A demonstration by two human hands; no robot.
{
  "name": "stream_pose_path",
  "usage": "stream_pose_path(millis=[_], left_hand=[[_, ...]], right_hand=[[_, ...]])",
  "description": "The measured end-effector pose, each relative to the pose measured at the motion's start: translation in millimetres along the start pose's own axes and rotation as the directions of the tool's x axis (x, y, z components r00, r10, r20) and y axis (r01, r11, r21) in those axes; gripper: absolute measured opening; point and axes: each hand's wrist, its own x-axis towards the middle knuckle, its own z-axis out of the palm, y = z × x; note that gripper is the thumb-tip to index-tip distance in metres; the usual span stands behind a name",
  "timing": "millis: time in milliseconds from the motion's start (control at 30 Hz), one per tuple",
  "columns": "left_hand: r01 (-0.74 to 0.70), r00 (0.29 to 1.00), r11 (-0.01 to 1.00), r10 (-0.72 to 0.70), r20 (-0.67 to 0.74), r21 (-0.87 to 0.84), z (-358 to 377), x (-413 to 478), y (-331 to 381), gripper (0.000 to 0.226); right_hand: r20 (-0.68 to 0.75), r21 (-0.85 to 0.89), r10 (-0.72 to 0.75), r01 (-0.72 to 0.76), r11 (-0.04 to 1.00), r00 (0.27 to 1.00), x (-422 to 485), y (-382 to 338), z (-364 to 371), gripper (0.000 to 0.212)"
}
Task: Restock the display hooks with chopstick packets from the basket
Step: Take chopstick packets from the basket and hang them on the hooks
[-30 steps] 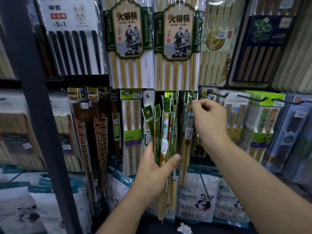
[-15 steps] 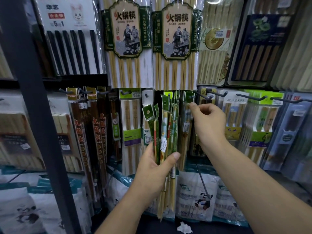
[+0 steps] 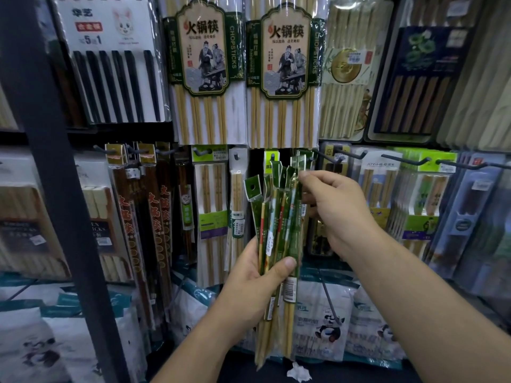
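Observation:
My left hand [image 3: 254,280] grips a bundle of several slim green-headed chopstick packets [image 3: 276,225] upright at centre, thumb across their front. My right hand [image 3: 331,205] pinches the green top of the rightmost packet in that bundle with thumb and forefinger. Just above it, a dark display hook [image 3: 327,157] sticks out of the rack, and a green packet header [image 3: 300,159] hangs beside the hook's base. The basket is out of view.
A black upright post [image 3: 55,189] stands close on the left. Large hotpot chopstick packs [image 3: 204,64] hang above. More loaded hooks [image 3: 403,161] run to the right. Panda-printed bags [image 3: 326,327] fill the shelf below, and a crumpled paper scrap [image 3: 298,371] lies there.
My right hand has dropped from the hook, down and left, to the top of the bundle. The left hand and its bundle have stayed about where they were.

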Motion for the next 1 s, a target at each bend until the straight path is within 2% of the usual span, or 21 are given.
stream_pose_path(millis=[133, 233, 400, 533, 633, 733, 900, 1000], left_hand=[[0.015, 1.0, 1.0, -0.015, -0.018, 0.025, 0.3, 1.5, -1.4, 0.052], [-0.002, 0.991, 1.0, 0.0, -0.135, -0.015, -3.4, 2.3, -4.2, 0.02], [-0.051, 0.985, 0.996, 0.038, -0.166, -0.076, -6.1, 1.6, -0.2, 0.049], [-0.05, 0.985, 0.996, 0.038, -0.165, -0.069, -5.7, 1.9, -2.7, 0.044], [-0.037, 0.983, 0.996, 0.022, -0.181, -0.08, -5.4, 1.6, -1.7, 0.058], [-0.038, 0.987, 0.997, 0.027, -0.158, -0.067, -6.2, 1.0, -1.7, 0.049], [-0.017, 0.99, 0.996, 0.005, -0.143, -0.084, -8.1, 1.8, -1.0, 0.018], [-0.025, 0.989, 0.997, 0.013, -0.144, -0.079, -8.0, 1.1, 0.5, 0.011]], right_hand=[[-0.056, 0.005, -0.007, 0.007, 1.0, 0.998, 1.7, -1.1, -4.6, 0.025], [-0.103, 0.048, -0.026, 0.031, 0.998, 0.994, 3.1, -4.6, -5.0, 0.025], [-0.137, 0.07, -0.042, 0.052, 0.996, 0.99, 6.3, -4.2, -0.4, 0.028], [-0.146, 0.085, -0.043, 0.056, 0.995, 0.988, 8.6, -3.1, 2.1, 0.031], [-0.154, 0.067, -0.035, 0.046, 0.997, 0.987, 12.8, -0.2, 5.1, 0.032], [-0.193, 0.036, -0.018, 0.025, 0.999, 0.981, 21.7, 6.6, 6.6, 0.029], [-0.267, -0.044, -0.052, 0.042, 0.998, 0.962, 33.4, 15.2, 9.7, 0.024], [-0.296, -0.094, -0.059, 0.032, 0.995, 0.953, 36.2, 19.5, 10.1, 0.026]])
